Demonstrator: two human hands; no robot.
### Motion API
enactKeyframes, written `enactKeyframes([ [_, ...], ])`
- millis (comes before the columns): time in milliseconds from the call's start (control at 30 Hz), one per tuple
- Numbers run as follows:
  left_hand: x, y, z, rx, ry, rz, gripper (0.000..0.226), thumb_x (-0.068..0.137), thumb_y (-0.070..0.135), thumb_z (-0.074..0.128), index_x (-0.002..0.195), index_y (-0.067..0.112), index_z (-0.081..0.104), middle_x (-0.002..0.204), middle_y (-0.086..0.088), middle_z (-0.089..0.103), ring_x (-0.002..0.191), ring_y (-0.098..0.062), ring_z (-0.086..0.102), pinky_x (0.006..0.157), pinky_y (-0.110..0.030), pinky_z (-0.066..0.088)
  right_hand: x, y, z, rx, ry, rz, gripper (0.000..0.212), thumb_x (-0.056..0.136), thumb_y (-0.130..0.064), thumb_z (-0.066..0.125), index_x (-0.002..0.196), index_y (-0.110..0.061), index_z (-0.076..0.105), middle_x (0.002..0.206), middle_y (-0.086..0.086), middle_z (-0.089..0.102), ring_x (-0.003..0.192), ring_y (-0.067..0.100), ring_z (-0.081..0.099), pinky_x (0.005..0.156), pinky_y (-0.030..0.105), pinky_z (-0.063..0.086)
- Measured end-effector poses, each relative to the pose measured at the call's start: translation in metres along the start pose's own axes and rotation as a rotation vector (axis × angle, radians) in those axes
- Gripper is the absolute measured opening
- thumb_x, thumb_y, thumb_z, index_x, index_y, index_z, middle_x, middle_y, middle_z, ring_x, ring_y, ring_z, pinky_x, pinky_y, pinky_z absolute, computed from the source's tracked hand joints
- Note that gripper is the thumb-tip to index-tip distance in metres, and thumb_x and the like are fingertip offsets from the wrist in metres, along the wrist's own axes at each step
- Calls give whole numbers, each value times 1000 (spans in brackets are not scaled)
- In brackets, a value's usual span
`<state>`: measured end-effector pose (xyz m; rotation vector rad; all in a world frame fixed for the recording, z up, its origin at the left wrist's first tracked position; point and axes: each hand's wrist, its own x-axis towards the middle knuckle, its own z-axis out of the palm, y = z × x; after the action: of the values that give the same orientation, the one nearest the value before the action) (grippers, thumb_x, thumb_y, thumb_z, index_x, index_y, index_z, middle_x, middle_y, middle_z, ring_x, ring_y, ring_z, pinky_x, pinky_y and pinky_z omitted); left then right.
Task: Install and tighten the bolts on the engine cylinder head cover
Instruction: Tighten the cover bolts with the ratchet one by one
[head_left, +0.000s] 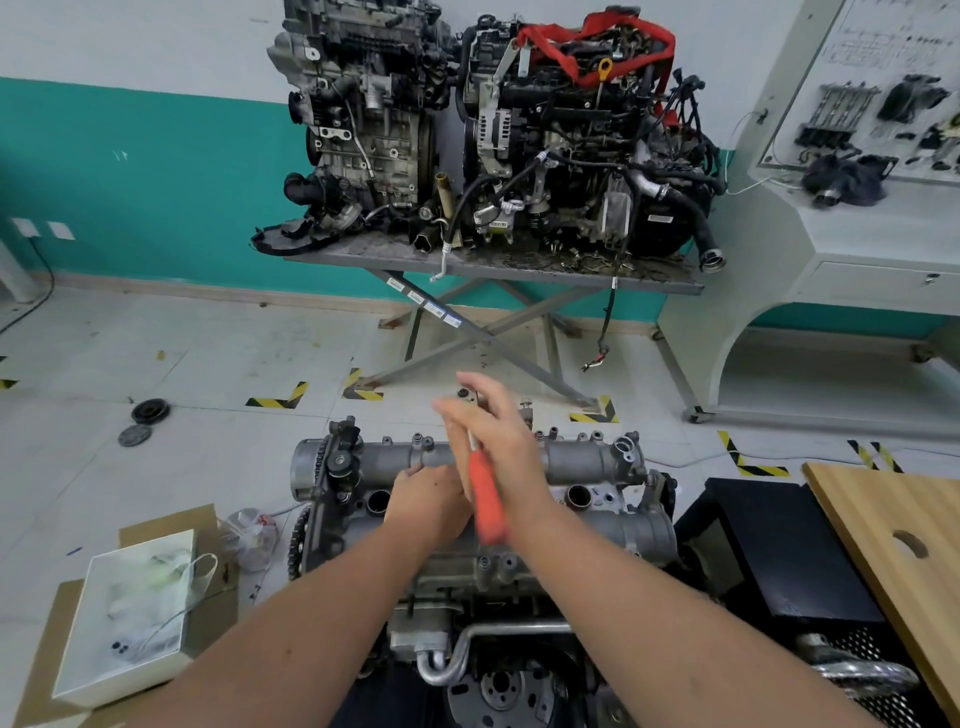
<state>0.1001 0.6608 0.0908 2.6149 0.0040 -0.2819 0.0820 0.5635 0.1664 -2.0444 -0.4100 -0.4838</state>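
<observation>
The grey cylinder head cover (582, 462) lies across the engine just below me, with bolt bosses along its far edge. An orange-handled tool (488, 506) points away from me over the cover, its metal shaft (474, 441) running under my right hand. My right hand (493, 431) is motion-blurred, its fingers stretched out straight over the shaft end. My left hand (426, 501) sits on the cover with curled fingers against the handle's middle and appears to grip it. The tool's tip and the bolt under it are hidden.
A white box (130, 613) with small parts sits on cardboard at lower left, beside a plastic bag (249, 530). A black case (779, 545) and a wooden board (893, 530) stand at right. Two engines on a scissor stand (493, 260) stand behind.
</observation>
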Motion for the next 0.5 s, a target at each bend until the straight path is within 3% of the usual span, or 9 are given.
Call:
enactKeyframes([
  [33,0,-3,1,-228,-37,-95,28,99,19,47,122,8,61,124,-11,65,113,-25,61,100,-35,43,1,4,-3,-79,-16,-114,29,89,-11,69,104,-35,75,133,11,60,118,17,61,93,34,53],
  [100,-3,-6,1,-800,-53,-181,36,102,16,50,135,0,51,135,-21,58,99,-16,63,89,-26,54,0,11,-7,-326,-36,-383,24,84,0,63,99,-13,77,128,16,64,109,37,63,83,45,54],
  [133,0,-6,3,-817,-27,-148,39,103,13,49,139,-2,48,139,-23,54,91,-8,62,79,-16,53,2,13,-8,-402,-59,-461,25,83,-1,57,98,-7,76,123,17,66,104,39,64,79,46,54],
  [200,2,-5,2,-436,-25,84,39,103,7,46,141,-5,44,145,-23,49,101,-4,62,77,-3,43,8,12,-13,-513,-116,-464,32,84,-13,49,104,-6,73,117,16,67,97,37,64,76,45,53],
  [267,0,1,2,232,-30,272,38,105,12,39,142,4,42,146,-16,47,128,-21,51,96,-15,36,14,7,-16,-648,-207,-418,40,89,-30,46,117,-11,68,114,13,62,94,34,58,76,45,50],
  [300,4,0,3,403,20,285,39,105,17,37,144,10,41,147,-13,45,132,-26,46,104,-26,36,17,5,-18,-715,-273,-399,46,92,-41,43,125,-15,62,115,11,58,94,32,55,77,43,48],
  [400,6,-4,5,390,59,199,39,104,28,36,141,20,45,144,-9,49,131,-30,46,103,-43,39,29,-2,-26,-863,-454,-399,57,98,-58,32,140,-23,50,116,9,52,97,28,50,77,39,38],
  [467,8,-7,6,233,57,216,29,103,40,31,105,32,59,118,-7,67,115,-30,58,91,-40,37,38,-9,-29,-930,-472,-445,45,103,-50,36,133,-23,56,109,6,55,97,27,52,73,36,32],
  [500,9,-8,6,178,66,220,32,101,48,27,86,36,53,104,-3,70,107,-28,61,87,-39,35,43,-13,-30,-934,-476,-423,39,105,-45,36,125,-21,59,103,4,56,97,27,53,72,35,32],
])
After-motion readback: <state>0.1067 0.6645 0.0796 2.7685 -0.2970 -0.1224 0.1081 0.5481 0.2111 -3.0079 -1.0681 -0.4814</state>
